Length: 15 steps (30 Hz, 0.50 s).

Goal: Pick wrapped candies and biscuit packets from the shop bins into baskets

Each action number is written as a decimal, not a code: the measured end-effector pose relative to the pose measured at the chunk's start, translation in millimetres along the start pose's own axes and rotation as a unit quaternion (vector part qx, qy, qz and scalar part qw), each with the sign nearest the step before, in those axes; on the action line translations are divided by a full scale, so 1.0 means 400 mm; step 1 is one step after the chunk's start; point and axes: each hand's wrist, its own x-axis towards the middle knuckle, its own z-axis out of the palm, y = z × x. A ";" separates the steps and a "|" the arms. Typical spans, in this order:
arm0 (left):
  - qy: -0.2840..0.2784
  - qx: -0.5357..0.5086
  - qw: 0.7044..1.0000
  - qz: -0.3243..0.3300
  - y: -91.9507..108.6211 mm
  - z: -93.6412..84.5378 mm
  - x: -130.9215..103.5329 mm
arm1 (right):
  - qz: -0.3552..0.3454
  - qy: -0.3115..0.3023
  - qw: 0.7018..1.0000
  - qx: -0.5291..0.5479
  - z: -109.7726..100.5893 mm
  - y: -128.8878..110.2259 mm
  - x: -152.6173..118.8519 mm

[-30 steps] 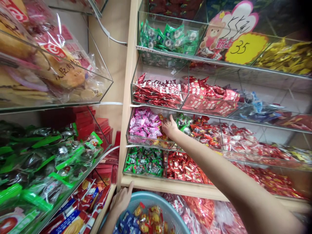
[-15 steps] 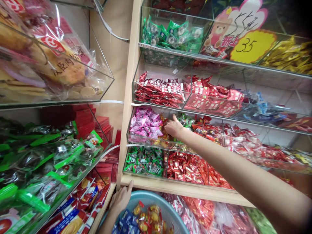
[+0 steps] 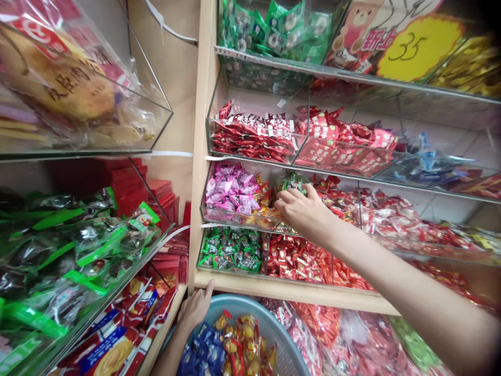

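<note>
My right hand reaches over the candy bin on the middle shelf, thumb raised apart from the bent fingers. Its fingertips are at the wrapped candies between the gold-and-red candies and the green-wrapped candies; nothing shows in it. Pink-wrapped candies lie left of it. My left hand is closed at the left rim of a blue plastic basin, below the wooden shelf edge. Inside the basin are blue-wrapped candies and clear packets with yellow-brown contents.
Clear-walled bins rise above, with red-and-white packets and a yellow price tag. Below are green packets and red candies. A wooden upright divides these from the left shelves, where a large bag of bread hangs over.
My right hand has moved right and slightly toward me, away from the pink candies, and its thumb has spread out. My left hand stays at the basin. The view has shifted closer.
</note>
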 end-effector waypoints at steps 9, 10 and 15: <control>-0.004 -0.054 0.997 -0.054 0.022 -0.017 -0.013 | -0.006 -0.286 0.915 0.283 0.287 -0.304 -0.263; -0.005 -0.056 0.997 -0.056 0.021 -0.016 -0.012 | -0.001 -0.308 0.902 0.303 0.323 -0.328 -0.278; -0.004 -0.070 0.996 -0.062 0.022 -0.016 -0.014 | 0.034 -0.281 0.895 0.344 0.416 -0.394 -0.292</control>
